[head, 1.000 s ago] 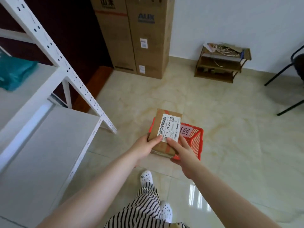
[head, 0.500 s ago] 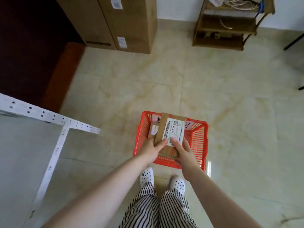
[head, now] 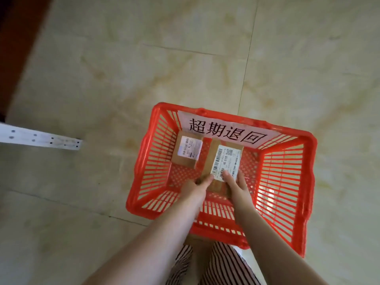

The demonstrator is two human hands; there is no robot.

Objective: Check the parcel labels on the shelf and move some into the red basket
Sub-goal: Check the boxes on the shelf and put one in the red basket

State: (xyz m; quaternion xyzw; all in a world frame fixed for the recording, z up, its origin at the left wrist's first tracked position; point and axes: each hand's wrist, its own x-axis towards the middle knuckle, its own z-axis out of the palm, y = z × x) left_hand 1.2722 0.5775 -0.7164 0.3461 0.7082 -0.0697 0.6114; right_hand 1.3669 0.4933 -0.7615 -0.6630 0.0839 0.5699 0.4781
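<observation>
A red plastic basket (head: pixel 283 182) stands on the floor below me, with a white paper sign in black characters on its far wall. Inside it, a brown cardboard parcel (head: pixel 213 153) with a white barcode label lies low near the basket's floor. My left hand (head: pixel 197 187) grips its near left corner and my right hand (head: pixel 236 185) grips its near right edge, thumbs on the label. A second, smaller brown parcel (head: pixel 186 151) with a white label lies in the basket's far left corner, beside the held one.
Beige tiled floor (head: pixel 102 89) surrounds the basket. A white perforated shelf rail (head: pixel 41 138) juts in at the left edge. Dark reddish wood (head: pixel 12 48) fills the top left corner. My striped trousers (head: pixel 216 264) show at the bottom, just behind the basket.
My view has tilted down and closer over the basket. Both hands have lowered the parcel from above the rim to deep inside the basket.
</observation>
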